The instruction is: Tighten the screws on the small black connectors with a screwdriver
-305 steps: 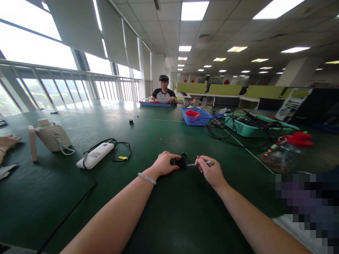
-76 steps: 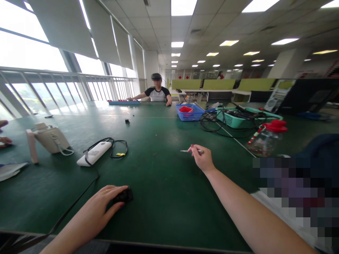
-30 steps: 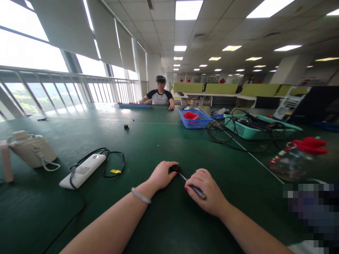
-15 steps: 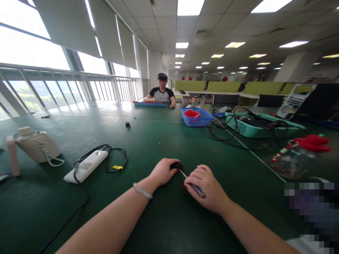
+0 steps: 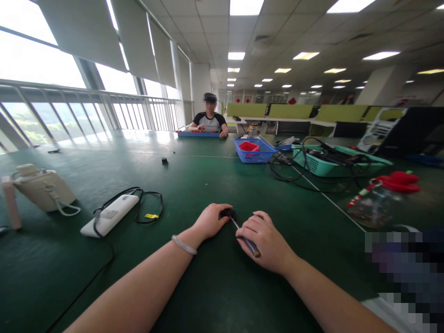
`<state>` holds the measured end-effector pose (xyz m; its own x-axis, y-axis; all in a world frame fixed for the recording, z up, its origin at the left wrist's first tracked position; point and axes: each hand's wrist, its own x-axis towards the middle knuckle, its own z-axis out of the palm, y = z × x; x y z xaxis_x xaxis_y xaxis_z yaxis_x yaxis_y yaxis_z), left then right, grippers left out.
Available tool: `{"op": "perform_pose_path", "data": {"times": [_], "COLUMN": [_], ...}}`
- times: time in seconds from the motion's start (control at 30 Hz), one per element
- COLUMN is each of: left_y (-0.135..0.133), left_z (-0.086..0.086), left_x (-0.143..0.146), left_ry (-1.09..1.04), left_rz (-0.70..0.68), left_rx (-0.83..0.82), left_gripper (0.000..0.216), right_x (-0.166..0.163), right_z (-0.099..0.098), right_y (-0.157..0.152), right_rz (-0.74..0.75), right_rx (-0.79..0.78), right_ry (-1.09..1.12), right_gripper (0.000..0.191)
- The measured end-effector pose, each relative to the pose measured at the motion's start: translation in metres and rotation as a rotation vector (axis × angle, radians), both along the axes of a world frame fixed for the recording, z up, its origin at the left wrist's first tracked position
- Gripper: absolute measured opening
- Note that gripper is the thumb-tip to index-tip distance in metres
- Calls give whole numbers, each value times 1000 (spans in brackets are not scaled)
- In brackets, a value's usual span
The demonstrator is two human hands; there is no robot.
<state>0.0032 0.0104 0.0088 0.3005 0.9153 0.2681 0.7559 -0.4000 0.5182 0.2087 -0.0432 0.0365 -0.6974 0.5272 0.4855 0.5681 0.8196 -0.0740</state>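
A person's left hand grasps a small black part at the green tabletop while the right hand, just beside it, clasps a slim screwdriver whose long axis slants forward and left toward the part.

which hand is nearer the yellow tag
Left. The left hand, its grip on the black part, is right of the yellow tag; the right hand, with the tool in its grip, is farther right.
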Motion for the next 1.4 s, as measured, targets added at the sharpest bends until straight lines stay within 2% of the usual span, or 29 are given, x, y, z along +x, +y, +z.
{"op": "perform_pose_path", "data": {"times": [0.87,1.07,1.4], "left_y": [-2,-2,-2], "left_z": [2,3,2], "left_x": [0,1,1], "left_ry": [1,1,2], "left_rz": [13,4,11], "left_rx": [-18,-14,-22], "left_gripper": [41,41,42], "right_x": [0,0,-1], "right_z": [2,2,-2], "right_y": [-2,-1,-1], "right_rz": [13,11,-10], "right_rx": [-18,17,-57], "right_ry": [-26,-3,-53], "right_gripper": [8,10,8]}}
